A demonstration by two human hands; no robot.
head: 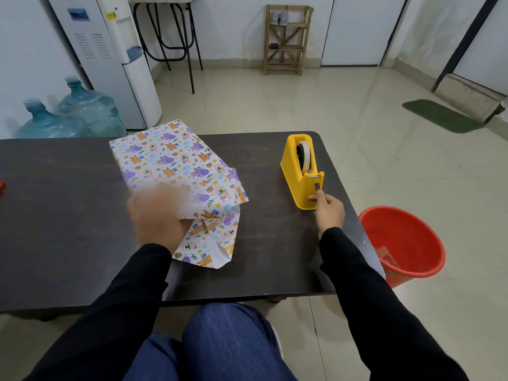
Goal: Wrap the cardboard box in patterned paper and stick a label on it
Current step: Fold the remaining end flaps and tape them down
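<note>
**A:** Where does the box [170, 158] stand?

**B:** It's on the table [68, 202], left of the dispenser [297, 166]. The paper covers the top and sides, but the near end isn't closed yet, and its flaps [209, 243] lie spread toward the person.

**A:** And the hands?

**B:** The left hand [156, 215] is on the paper at that open end. It's blurred, so I can't tell whether it's pinching or pressing. The right hand [330, 213] has its thumb and curled fingers round the dispenser's near end, just below the cutter [314, 176]. (Whether a tape end is between them is too small to see.)

**A:** So the step is getting tape. How should it be done?

**B:** I'd pull a short strip straight toward the body, then snap it down across the cutter so it tears clean. The dispenser looks heavy enough to stay put under one hand. The left hand should pin the fold flat against the box end, because slack there means a baggy corner. I'd crease the side flaps first, bring the pointed flap up, and lay the tape half on the flap and half on the box.
</note>
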